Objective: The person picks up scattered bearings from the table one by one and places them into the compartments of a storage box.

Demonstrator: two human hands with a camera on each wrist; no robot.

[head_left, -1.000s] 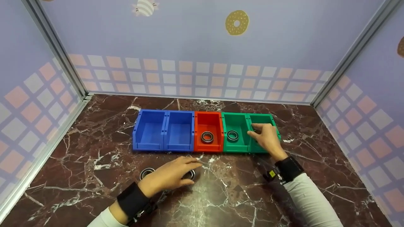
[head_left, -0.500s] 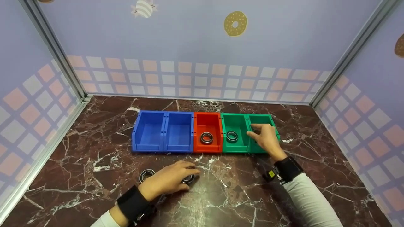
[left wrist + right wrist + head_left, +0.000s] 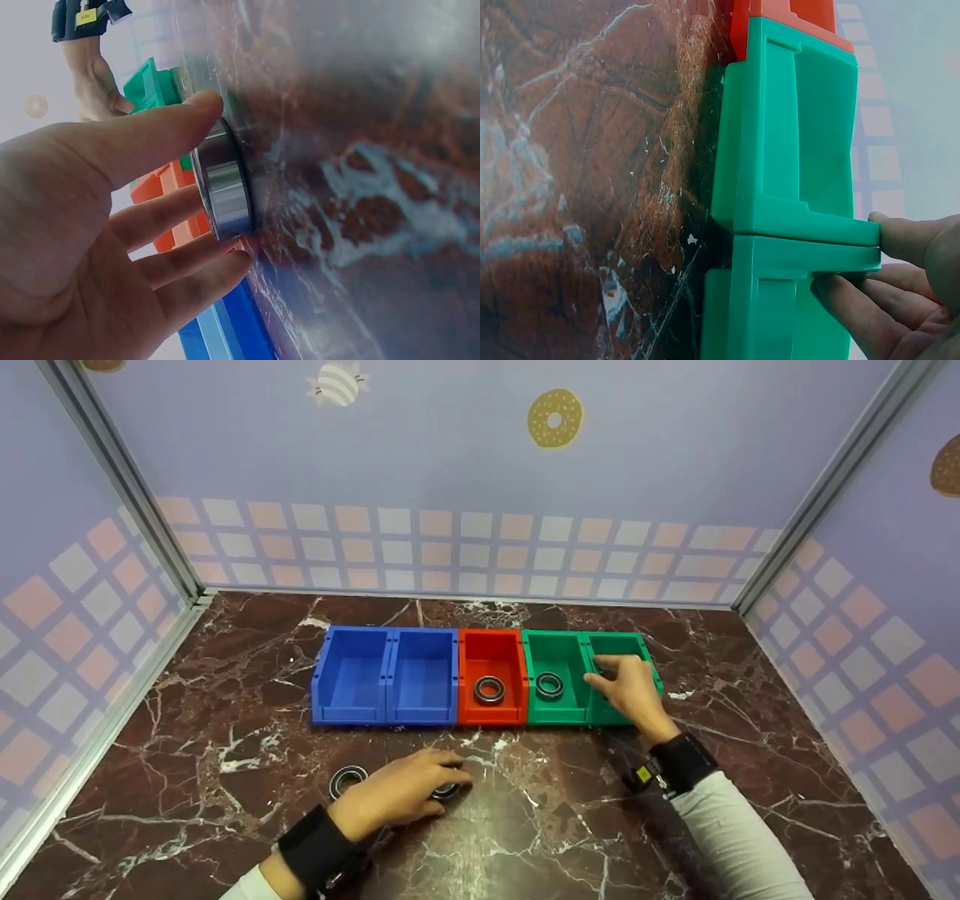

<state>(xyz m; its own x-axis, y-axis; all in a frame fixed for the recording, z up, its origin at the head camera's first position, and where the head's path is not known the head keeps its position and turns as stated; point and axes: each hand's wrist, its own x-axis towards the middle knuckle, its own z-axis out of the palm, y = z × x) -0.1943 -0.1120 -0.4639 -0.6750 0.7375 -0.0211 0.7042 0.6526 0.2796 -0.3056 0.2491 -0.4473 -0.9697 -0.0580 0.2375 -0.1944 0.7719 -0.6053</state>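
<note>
Clearly, the fingers (image 3: 199,291) of the left hand (image 3: 401,789) are curled round a metal ring (image 3: 229,191) that lies flat on the tabletop (image 3: 525,795), its thumb at one edge and its index finger at the opposite side; the outer fingers fan out just past it. On the right hand (image 3: 634,694), thumb and fingers pinch the two adjoining side walls of the green bins: the thumb is against the left green bin (image 3: 780,214), while the fingers reach into the right green bin (image 3: 776,322).

Just left of the right thumb, a second ring (image 3: 539,686) lies inside the left green bin. A little farther left of that thumb, a third ring (image 3: 478,691) sits in the red bin (image 3: 491,716). Beyond the left fingertips stand two blue bins (image 3: 422,712), joined to the same row. Behind the left fingers, to the left of the hand, a fourth ring (image 3: 337,781) lies partly hidden.

Back from the fingers, each wrist wears a black band (image 3: 684,763) below a pale sleeve (image 3: 742,832). Farthest ahead of the fingers rises a lilac wall (image 3: 450,457) with pink and white squares and a printed doughnut (image 3: 554,439).
</note>
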